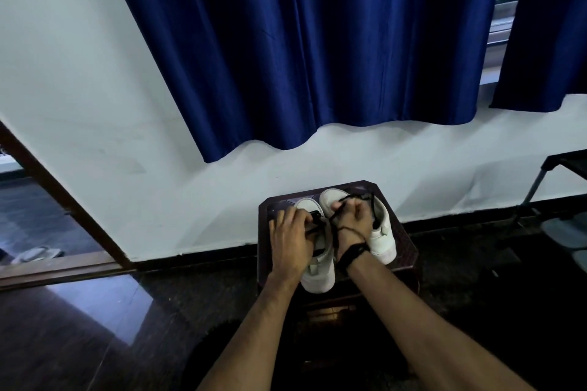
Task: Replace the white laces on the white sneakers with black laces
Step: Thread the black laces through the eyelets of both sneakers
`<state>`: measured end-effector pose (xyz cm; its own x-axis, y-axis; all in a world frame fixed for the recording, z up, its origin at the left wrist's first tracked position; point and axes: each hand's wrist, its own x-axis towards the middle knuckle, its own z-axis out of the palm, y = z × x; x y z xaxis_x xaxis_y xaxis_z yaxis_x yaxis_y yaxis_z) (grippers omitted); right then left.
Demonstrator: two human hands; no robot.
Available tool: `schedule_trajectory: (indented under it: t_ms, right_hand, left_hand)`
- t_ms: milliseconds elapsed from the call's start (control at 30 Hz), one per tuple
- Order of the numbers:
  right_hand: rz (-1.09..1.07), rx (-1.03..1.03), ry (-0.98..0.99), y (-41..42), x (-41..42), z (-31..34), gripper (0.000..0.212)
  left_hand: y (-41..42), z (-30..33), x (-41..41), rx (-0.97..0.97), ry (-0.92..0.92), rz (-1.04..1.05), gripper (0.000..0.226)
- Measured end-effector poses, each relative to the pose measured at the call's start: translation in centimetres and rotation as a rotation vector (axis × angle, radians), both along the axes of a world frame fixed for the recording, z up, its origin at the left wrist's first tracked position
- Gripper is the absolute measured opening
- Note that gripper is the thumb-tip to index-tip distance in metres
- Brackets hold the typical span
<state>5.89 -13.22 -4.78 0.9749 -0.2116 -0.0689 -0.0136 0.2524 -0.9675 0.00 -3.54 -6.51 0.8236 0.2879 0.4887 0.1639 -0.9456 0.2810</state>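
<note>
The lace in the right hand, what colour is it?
Black. The lace shows best in the head view, held by the right hand.

Both arms stretched forward, side by side. Left hand (290,233) curled, knuckles up. Right hand (354,220) curled, a black band around its wrist.

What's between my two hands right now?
In the head view, a black lace runs between the left hand and right hand, over the nearer white sneaker.
</note>
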Motion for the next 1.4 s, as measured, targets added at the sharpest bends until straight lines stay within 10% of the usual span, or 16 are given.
schedule_trajectory:
  t_ms: [100,233,333,400,533,700,767,867,933,1033,1133,1400]
  right_hand:
    - [0.027,0.080,-0.206,-2.1,1.9,2.6,0.019]
    - [0.379,-1.233,-0.516,-5.4,2.8,4.1,0.017]
    - [0.795,-1.714,-0.452,-5.7,2.0,3.8,0.035]
    - [0.691,-1.532,-0.521,-6.3,2.0,4.8,0.022]
    - [0.218,-0.517,-0.320,-9.3,4.6,7.4,0.020]
    - [0.632,0.380,-0.001,-9.4,3.1,9.0,0.032]
    - [0.752,-0.089,0.019,-9.0,2.7,7.7,0.035]
    - [0.772,-1.347,-0.387,-8.1,1.9,5.5,0.049]
    - [0.782,-1.695,-0.480,-7.3,0.5,4.8,0.049]
    - [0.713,-1.661,-0.482,-6.3,0.1,4.0,0.030]
    - [0.568,-1.208,-0.385,-6.9,1.0,3.6,0.018]
    - [0.543,-0.564,-0.181,-6.3,0.6,1.0,0.027]
  left_hand:
    - [-0.1,-0.1,-0.3,-0.143,-0.039,0.144,0.051]
    - [-0.4,0.0,-0.7,-0.454,-0.003,0.258,0.041]
    - [-1.0,0.4,-0.9,-0.521,0.036,0.313,0.031]
    - [-1.2,0.5,-1.1,-0.580,0.028,0.359,0.027]
    - [-1.4,0.4,-1.4,-0.675,0.002,0.447,0.029]
    - [-2.2,0.6,-1.2,-0.652,-0.025,0.426,0.018]
    - [-2.2,0.5,-1.2,-0.608,-0.032,0.419,0.018]
    - [-2.3,0.6,-1.3,-0.549,-0.039,0.427,0.021]
    - [-2.4,0.6,-1.4,-0.540,-0.049,0.436,0.021]
    - [-2.3,0.4,-1.4,-0.521,-0.046,0.456,0.017]
    - [-2.4,0.5,-1.2,-0.574,-0.060,0.480,0.014]
    - [-3.0,0.5,-0.6,-0.610,-0.087,0.467,0.013]
